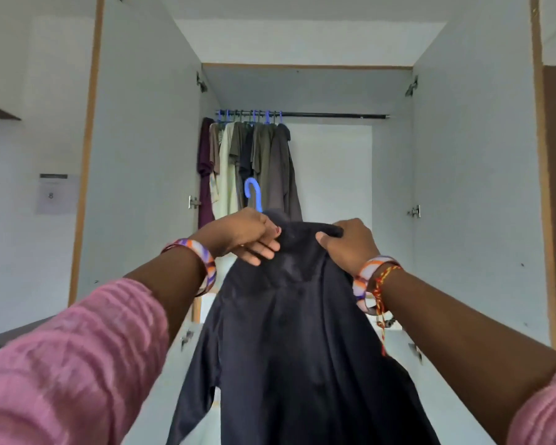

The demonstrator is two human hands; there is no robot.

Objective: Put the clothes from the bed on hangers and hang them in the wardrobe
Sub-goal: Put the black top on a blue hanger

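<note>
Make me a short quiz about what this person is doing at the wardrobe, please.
1. True or false: the dark shirt already hangs on the rail.
2. Which side of the rail is bare: A) left B) right?
3. What colour is the hanger hook above the shirt?

Key:
1. False; the left hand and right hand both grip its top in front of the wardrobe.
2. B; the hung clothes crowd the left.
3. Blue.

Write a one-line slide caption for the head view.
Both hands, left and right, grip a dark shirt on a blue hanger before the open wardrobe's rail.
</note>
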